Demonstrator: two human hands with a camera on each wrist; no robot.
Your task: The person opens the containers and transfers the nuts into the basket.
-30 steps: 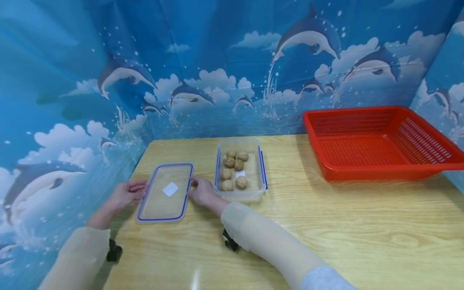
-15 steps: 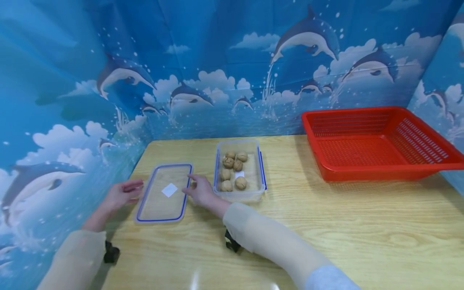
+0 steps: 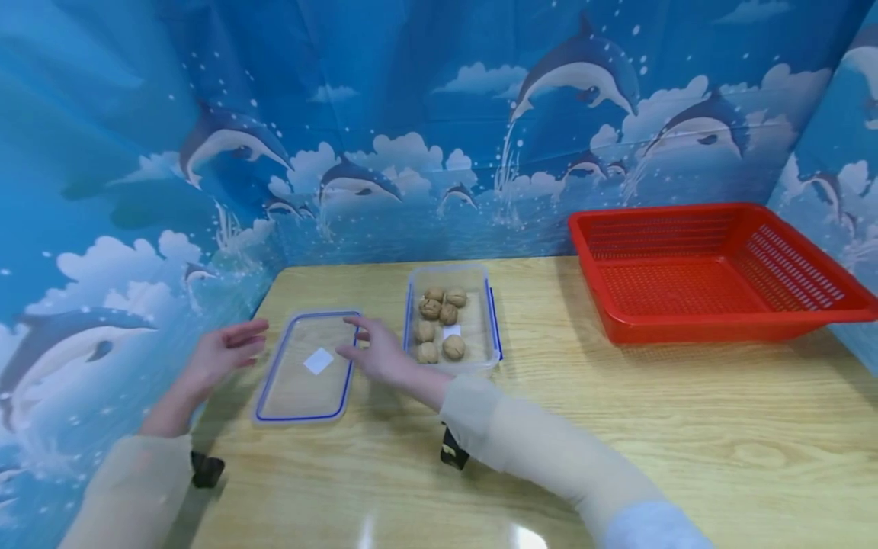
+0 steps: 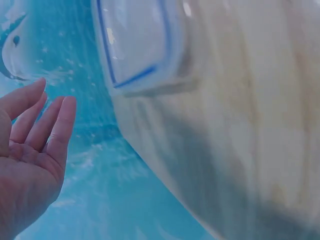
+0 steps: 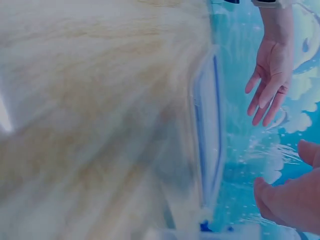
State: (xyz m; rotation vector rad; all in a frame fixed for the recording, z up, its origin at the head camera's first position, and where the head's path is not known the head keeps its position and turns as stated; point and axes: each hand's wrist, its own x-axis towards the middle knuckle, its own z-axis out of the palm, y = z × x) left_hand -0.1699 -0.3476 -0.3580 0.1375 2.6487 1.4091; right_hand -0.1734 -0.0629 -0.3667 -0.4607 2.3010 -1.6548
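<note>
A clear plastic lid [image 3: 295, 393] with a blue seal and a white square label [image 3: 318, 361] lies flat at the table's left. Off its left edge hovers my left hand [image 3: 221, 354], fingers loosely extended and holding nothing; the left wrist view shows that hand [image 4: 37, 155] apart from the lid [image 4: 132, 42]. My right hand [image 3: 387, 357] is over the lid's right edge, thumb and fingers spread with nothing between them. Just right of it stands a clear food container [image 3: 484, 358], uncovered, with several walnuts [image 3: 453, 348] inside. Part of its front left corner is behind my right hand.
A large red plastic basket [image 3: 679, 329] stands at the table's back right. Dolphin-printed blue sheeting [image 3: 411, 91] rises behind and on both sides of the wooden table [image 3: 617, 427].
Both hands have let go of the lid's edges. The left hand has drawn away left and the right hand has lifted slightly. The lid stays flat on the table.
</note>
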